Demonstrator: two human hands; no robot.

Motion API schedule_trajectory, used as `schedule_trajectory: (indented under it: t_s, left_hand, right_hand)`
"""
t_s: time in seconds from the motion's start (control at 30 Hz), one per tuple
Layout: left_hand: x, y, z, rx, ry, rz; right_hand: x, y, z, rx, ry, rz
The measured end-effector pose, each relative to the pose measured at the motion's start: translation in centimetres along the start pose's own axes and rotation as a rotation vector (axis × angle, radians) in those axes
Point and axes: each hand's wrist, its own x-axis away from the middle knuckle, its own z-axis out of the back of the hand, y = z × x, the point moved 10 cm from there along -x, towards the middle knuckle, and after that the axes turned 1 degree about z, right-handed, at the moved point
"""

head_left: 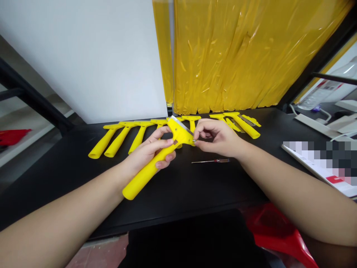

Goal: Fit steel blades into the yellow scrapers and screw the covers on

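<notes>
A yellow plastic scraper (149, 172) with a metal blade along its head is gripped near the neck by my left hand (149, 147), its tube handle slanting toward me. At the right corner of the head, my right hand (220, 137) is closed in a pinch on a tiny shiny screw (194, 140), with its thumb and fingertip against the head. On the black table (178, 193) just below lies a slim screwdriver (210, 161). Behind my hands, several more yellow scrapers (119, 141) lie in a row.
To the back right lie another yellow scraper (245, 125) and loose yellow head pieces (252, 120) with metal blades. A white board (315, 163) sits at the right edge, near a plastic bottle (320, 93). White and yellow panels stand behind. Something red (279, 230) is below the front edge.
</notes>
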Motion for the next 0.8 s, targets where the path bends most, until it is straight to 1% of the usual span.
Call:
schedule_trajectory:
  t_s: [0.07, 0.2, 0.37, 0.43, 0.5, 0.63, 0.73, 0.8]
  left_hand:
    - [0.1, -0.1, -0.1, -0.001, -0.007, 0.002]
    - [0.1, -0.3, -0.3, -0.005, -0.036, -0.001]
    - [0.0, -0.3, -0.5, -0.009, -0.052, -0.004]
    - [0.0, -0.2, -0.5, -0.01, -0.048, -0.018]
    - [0.0, -0.1, -0.5, -0.035, -0.059, -0.029]
    - [0.0, -0.2, -1.1, -0.098, -0.13, -0.046]
    - [0.0, -0.1, -1.1, -0.112, -0.149, -0.072]
    - [0.1, -0.1, -1.2, -0.119, -0.15, -0.077]
  right_hand:
    - [-0.1, -0.2, -0.1, 0.022, 0.006, 0.027]
    - [-0.1, -0.1, -0.4, 0.005, -0.002, 0.027]
    - [-0.2, 0.5, -0.8, -0.042, -0.001, -0.021]
    - [-0.2, 1.1, -0.9, -0.118, 0.005, -0.071]
    - [-0.1, 2.0, -1.3, -0.243, 0.0, -0.142]
    - [0.4, 3.8, -2.2, -0.485, -0.046, -0.303]
    - [0.7, 4.6, -2.9, -0.562, -0.098, -0.411]
    - [0.7, 4.9, -3.1, -0.59, -0.115, -0.455]
